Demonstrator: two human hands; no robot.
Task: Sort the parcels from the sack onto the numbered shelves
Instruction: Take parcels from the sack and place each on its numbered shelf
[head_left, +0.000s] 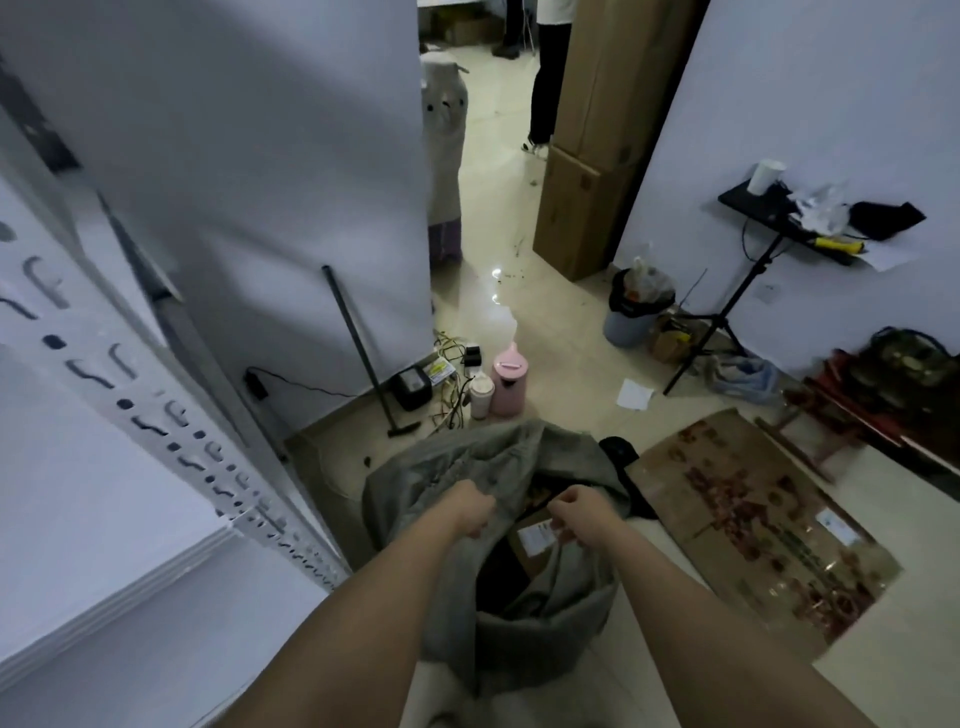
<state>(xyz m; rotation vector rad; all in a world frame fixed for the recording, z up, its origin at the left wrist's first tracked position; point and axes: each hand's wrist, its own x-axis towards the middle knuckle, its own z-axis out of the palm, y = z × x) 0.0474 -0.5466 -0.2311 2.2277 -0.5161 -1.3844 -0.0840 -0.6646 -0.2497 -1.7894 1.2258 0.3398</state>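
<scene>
Sack rim is bunched in both fists' fingers, a labelled parcel lying just below them.

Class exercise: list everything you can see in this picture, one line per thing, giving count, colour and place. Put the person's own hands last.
sack: one, grey, on the floor at centre, mouth held open
parcel: one showing, brown with a white label, inside the sack
shelf post: one, white with slots, left
flat cardboard: one, brown with red print, on the floor right of the sack
kettle: one, pink, on the floor beyond the sack
bin: one, grey with a black liner, by the right wall
tripod stand: one, black, by the right wall, with clutter on its tray
tall boxes: two stacked, brown, at the doorway
left hand: one, gripping the sack's rim
right hand: one, gripping the sack's rim
</scene>
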